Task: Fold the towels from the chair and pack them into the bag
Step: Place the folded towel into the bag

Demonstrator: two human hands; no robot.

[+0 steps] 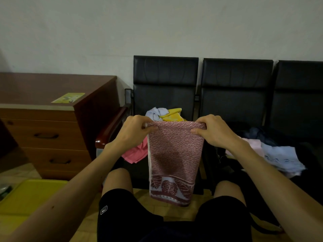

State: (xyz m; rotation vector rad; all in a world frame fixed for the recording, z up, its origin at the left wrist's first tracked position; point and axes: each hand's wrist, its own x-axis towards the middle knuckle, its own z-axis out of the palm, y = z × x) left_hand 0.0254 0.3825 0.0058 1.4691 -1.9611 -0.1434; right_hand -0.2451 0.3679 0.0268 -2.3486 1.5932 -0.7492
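Note:
A dusty-pink patterned towel [173, 159] with a leaf border hangs folded lengthwise in front of me. My left hand [135, 131] pinches its top left corner and my right hand [214, 131] pinches its top right corner. Behind it, on the left black chair [165, 79], lie a pale blue towel [155, 113], a yellow towel [172, 115] and a bright pink towel [135, 152]. A dark bag [218, 154] sits on the middle chair, mostly hidden by my right arm. To its right lie a light pink towel [254, 144] and a light blue towel [281, 158].
A brown wooden drawer cabinet [52, 133] stands at the left, with a yellow-green card [69, 97] on top. A yellow tray [29, 194] lies on the floor at lower left. A third black chair [300, 95] is at the far right. My bare knees frame the towel's hem.

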